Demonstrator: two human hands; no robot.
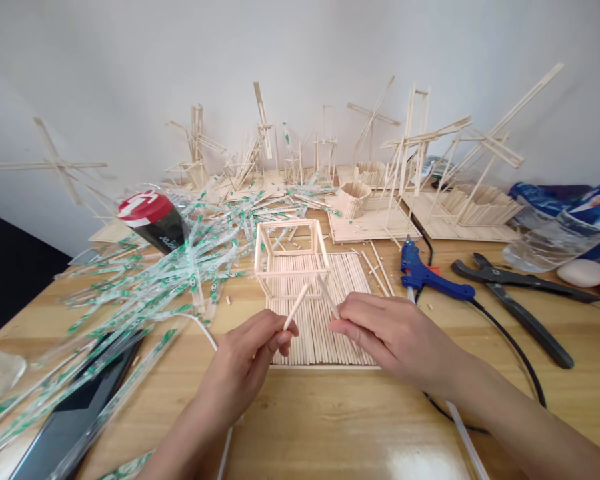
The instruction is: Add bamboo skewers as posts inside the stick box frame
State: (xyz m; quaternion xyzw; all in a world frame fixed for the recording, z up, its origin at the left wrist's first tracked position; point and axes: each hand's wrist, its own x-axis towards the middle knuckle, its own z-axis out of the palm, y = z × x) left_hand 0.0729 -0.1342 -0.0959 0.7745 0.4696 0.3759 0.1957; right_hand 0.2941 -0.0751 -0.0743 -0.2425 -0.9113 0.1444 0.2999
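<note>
My left hand (pixel 245 353) pinches a short pale wooden stick (pixel 297 307) between thumb and fingers, its upper end tilted toward the right. My right hand (pixel 395 333) pinches a second wooden stick (pixel 329 297), which slants up and to the left toward the front of an open box frame of glued sticks (pixel 291 257). That frame stands on a flat mat of parallel sticks (pixel 320 333), just beyond both hands. The hands are close together over the mat, and neither touches the other.
A blue glue gun (pixel 430 277) and its black cable lie right of the mat, beside black-handled pliers (pixel 510 293). Green-printed wrappers (pixel 155 287) spread left, over a dark phone (pixel 75 407). Stick models (pixel 405 167) stand along the back, near a crushed plastic bottle (pixel 550 243).
</note>
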